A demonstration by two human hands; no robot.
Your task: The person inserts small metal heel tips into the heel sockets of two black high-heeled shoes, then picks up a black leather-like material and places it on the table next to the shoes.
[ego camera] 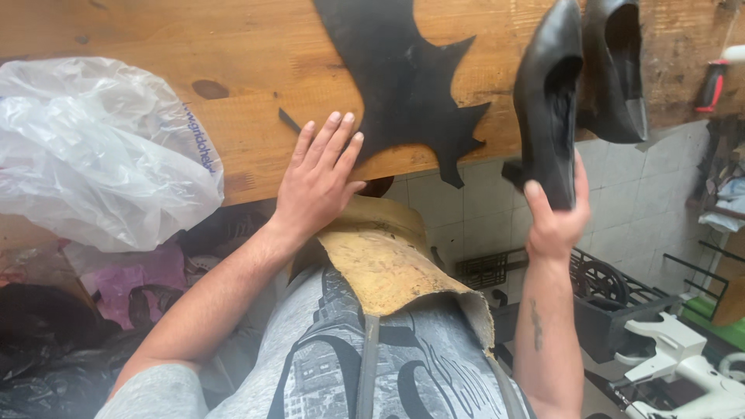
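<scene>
Cobbler's workshop, wooden workbench (233, 46), leather scrap (403, 77)

Grey printed shirt (326, 365), tan apron (388, 264)

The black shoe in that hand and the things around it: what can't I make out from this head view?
- Black shoe in the right hand: its heel end is covered by the fingers.
- Second black shoe: its top is cut off by the picture's upper edge.
- Black leather piece: its top is cut off; the left hand covers part of its lower edge.
- Red-handled tool: mostly beyond the right edge.
</scene>
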